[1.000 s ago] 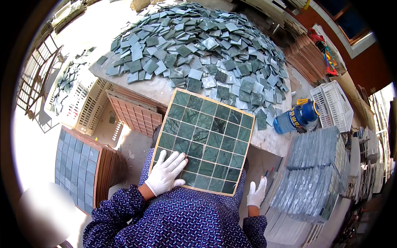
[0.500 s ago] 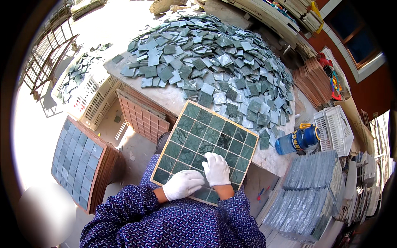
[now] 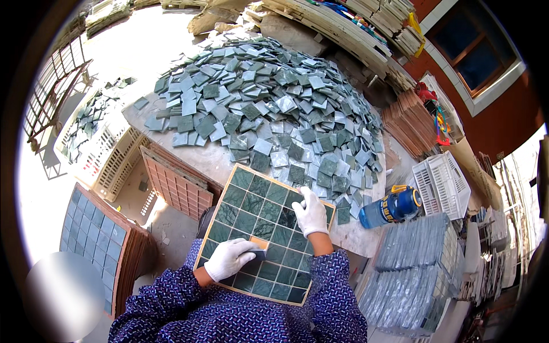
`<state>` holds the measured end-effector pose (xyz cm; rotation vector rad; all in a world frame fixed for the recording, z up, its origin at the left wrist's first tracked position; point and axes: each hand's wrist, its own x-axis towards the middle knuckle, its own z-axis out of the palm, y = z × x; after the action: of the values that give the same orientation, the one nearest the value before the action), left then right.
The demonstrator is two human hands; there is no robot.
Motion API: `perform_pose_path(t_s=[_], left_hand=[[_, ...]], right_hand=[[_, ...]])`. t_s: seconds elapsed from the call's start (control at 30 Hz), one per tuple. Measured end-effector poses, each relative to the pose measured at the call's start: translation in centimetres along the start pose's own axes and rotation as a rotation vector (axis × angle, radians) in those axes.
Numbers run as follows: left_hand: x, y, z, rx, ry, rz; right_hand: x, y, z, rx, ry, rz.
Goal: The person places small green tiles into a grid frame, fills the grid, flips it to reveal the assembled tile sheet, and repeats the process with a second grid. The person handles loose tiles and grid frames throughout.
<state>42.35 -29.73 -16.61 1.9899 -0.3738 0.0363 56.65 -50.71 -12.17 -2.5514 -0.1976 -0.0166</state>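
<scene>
A framed board (image 3: 230, 182) of square green tiles in a grid rests across my lap, tilted. My left hand (image 3: 230, 258), in a white glove, is closed on one tile (image 3: 258, 255). That tile is tipped up at the board's middle, and a bare tan square (image 3: 260, 243) shows beside it. My right hand (image 3: 311, 214), also gloved, lies over the board's upper right part. Its thumb and forefinger are apart, with the tips at the tiles there; I see nothing held between them.
A big heap of loose green tiles (image 3: 269, 108) covers the table (image 3: 183, 150) ahead. Tiled panels (image 3: 91, 228) and red grid trays (image 3: 177, 180) stand at left, near a cream crate (image 3: 117, 163). At right are a blue bottle (image 3: 392, 207), a white basket (image 3: 441, 186) and wrapped tile stacks (image 3: 412, 274).
My left hand has tipped up a tile, baring a tan square. My right hand has moved up and right across the board. The view has shifted, so the surroundings sit further left.
</scene>
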Motion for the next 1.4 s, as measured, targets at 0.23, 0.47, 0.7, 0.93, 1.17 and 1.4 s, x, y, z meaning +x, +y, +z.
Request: perform_pose_path(t_s=[0.23, 0.47, 0.7, 0.93, 1.17, 1.4], left_hand=[[-4.1, -0.2, -5.5, -0.584, 0.114, -0.51], [-8.7, -2.0, -10.8, -0.529, 0.509, -0.661], [-8.0, -3.0, -10.5, -0.602, 0.556, -0.701], [-7.3, -2.5, -8.9, -0.743, 0.387, -0.644], [-7.6, -6.9, -13.0, -0.971, 0.453, -0.817], [0.2, -9.0, -38.3, -0.939, 1.106, -0.196]], right_hand=[[9.3, 3.3, 0.0, -0.37, -0.215, -0.13], [0.3, -2.0, 0.8, -0.004, -0.156, -0.164], [-11.8, -2.5, 5.1, 0.002, -0.147, -0.17], [-11.6, -2.1, 5.1, -0.16, -0.228, -0.334], [-13.0, -1.9, 3.9, 0.116, -0.144, -0.211], [-12.7, -1.6, 2.4, 0.124, -0.06, -0.108]])
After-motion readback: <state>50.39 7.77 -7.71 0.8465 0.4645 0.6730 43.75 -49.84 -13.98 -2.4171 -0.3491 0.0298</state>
